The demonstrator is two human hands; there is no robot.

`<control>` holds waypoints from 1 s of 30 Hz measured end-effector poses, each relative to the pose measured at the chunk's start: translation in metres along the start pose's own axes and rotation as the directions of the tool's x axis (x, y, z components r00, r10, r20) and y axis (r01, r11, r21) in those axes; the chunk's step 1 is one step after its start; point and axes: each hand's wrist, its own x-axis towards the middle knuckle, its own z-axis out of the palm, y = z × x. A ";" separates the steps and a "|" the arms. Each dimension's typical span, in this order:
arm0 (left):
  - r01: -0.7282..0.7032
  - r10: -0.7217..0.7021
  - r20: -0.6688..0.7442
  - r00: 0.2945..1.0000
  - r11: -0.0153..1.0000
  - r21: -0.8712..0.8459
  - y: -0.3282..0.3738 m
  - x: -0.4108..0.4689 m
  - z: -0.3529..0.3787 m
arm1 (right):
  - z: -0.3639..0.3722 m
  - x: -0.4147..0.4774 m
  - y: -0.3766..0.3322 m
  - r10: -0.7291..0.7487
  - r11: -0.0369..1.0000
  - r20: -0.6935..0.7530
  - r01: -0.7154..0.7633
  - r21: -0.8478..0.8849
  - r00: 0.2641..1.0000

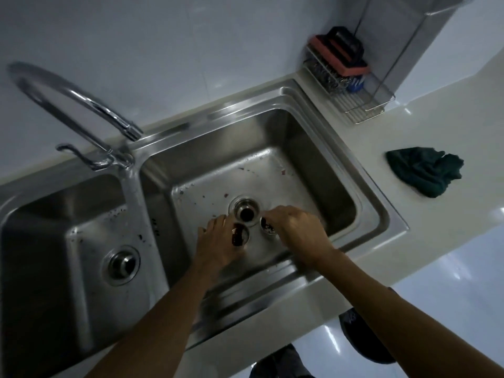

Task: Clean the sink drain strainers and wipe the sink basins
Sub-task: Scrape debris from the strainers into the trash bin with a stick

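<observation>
So both strainer cups are out, down in the right basin (313, 165) beside the open drain (246, 214). Left hand (218, 241) has its grip around one gunky strainer (240, 236), right hand (297, 227) pinches the other strainer (267, 227). Left basin (54, 214) keeps its plug (122, 264). Green cloth (425, 171) sits on the tabletop (436, 227).

One head-worn wide-angle view looked steeply down from above the counter edge, faced toward the wall behind the sink (362, 214). The frame was rolled, so the counter (409, 132) ran diagonally from lower left to upper right. It stood near enough that both forearms reached in from the bottom edge and the two basins filled the middle. The tap (81, 105) curved at upper left; the floor showed at lower right. Edges were bent by the lens.
</observation>
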 end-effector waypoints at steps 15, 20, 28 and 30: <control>0.026 -0.025 0.019 1.000 0.998 -0.059 -0.009 0.025 0.042 | 0.033 -0.016 -0.001 0.142 0.961 0.061 -0.152 0.231 0.988; 0.068 -0.071 -0.038 0.997 0.996 -0.065 0.002 0.002 0.012 | 0.006 -0.031 0.004 0.155 0.927 -0.095 -0.111 0.359 0.983; -0.119 0.062 -0.203 0.977 0.952 -0.282 0.106 -0.055 -0.065 | -0.074 -0.094 0.038 0.300 0.845 -0.333 -0.087 0.527 0.894; -0.230 0.149 -0.267 0.952 0.924 -0.305 0.160 -0.067 -0.071 | -0.100 -0.131 0.059 0.374 0.830 -0.388 -0.117 0.545 0.843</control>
